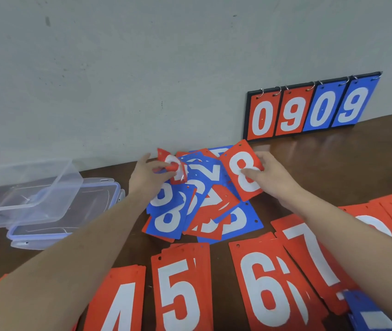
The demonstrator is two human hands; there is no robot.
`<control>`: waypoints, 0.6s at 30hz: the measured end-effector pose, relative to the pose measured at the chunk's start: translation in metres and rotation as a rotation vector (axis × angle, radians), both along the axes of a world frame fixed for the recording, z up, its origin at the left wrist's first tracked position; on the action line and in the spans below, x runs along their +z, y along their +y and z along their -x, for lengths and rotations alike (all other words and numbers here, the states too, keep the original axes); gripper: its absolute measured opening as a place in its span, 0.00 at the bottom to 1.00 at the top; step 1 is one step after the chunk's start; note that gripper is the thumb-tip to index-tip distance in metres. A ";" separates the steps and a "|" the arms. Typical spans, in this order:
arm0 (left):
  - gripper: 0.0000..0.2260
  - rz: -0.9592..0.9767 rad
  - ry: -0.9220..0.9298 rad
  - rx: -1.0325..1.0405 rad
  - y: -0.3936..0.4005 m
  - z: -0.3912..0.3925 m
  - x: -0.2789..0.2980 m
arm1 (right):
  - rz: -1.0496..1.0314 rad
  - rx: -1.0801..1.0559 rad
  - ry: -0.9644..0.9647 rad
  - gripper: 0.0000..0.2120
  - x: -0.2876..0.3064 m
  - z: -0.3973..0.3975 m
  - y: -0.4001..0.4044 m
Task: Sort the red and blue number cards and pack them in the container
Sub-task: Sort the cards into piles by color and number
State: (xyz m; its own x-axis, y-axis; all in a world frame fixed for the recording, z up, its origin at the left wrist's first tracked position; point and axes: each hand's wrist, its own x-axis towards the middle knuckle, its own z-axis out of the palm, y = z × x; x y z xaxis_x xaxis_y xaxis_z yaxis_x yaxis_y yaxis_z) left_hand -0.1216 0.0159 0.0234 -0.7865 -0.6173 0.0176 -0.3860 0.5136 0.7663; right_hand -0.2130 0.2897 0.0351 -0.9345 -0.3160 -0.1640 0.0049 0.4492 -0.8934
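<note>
Red "8" card (242, 170) pinched by right hand (274, 177), left hand (147, 177) gripping blurred red card (174, 168), scoreboard (309, 108) reading "0909"

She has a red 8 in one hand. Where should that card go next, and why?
Probably onto a red pile to the right of the red 7 stack. The right hand pinches the red 8 card above the mixed heap, and the near red stacks run 4, 5, 6, 7 in order, so 8 comes next.
</note>
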 end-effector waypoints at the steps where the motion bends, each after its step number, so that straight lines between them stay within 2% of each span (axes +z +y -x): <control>1: 0.27 -0.053 0.043 0.002 0.006 -0.009 0.010 | 0.034 -0.007 -0.001 0.20 0.007 -0.009 0.003; 2: 0.28 -0.090 0.062 -0.016 0.011 -0.013 0.015 | 0.061 -0.010 -0.013 0.17 0.010 -0.013 0.003; 3: 0.25 -0.104 0.062 -0.051 0.015 -0.014 0.018 | 0.086 -0.014 -0.033 0.15 0.013 -0.015 0.003; 6: 0.09 -0.134 0.077 -0.178 0.030 -0.027 0.022 | 0.117 0.005 -0.071 0.13 0.021 -0.026 -0.001; 7: 0.08 -0.126 0.071 -0.215 0.036 -0.035 0.025 | 0.123 0.011 -0.072 0.14 0.023 -0.031 -0.001; 9: 0.13 -0.045 0.047 -0.298 0.045 -0.050 0.028 | 0.160 0.049 -0.071 0.22 0.028 -0.042 -0.002; 11: 0.14 0.016 0.021 -0.351 0.054 -0.065 0.031 | 0.173 0.137 -0.063 0.31 0.031 -0.057 -0.005; 13: 0.15 0.039 0.025 -0.384 0.062 -0.080 0.030 | 0.136 0.216 -0.047 0.36 0.033 -0.073 -0.010; 15: 0.17 0.044 0.052 -0.391 0.069 -0.095 0.025 | 0.121 0.269 -0.067 0.33 0.035 -0.089 -0.015; 18: 0.16 -0.069 0.096 -0.368 0.073 -0.114 0.016 | 0.158 0.295 -0.150 0.21 0.036 -0.113 -0.023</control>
State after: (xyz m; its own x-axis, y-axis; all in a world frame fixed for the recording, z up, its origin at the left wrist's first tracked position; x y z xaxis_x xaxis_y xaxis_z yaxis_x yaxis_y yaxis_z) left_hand -0.0072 0.0893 0.0393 -0.9526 -0.2961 0.0704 -0.1098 0.5502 0.8278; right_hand -0.1004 0.2671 0.0715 -0.7684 -0.6009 -0.2202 0.0319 0.3077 -0.9509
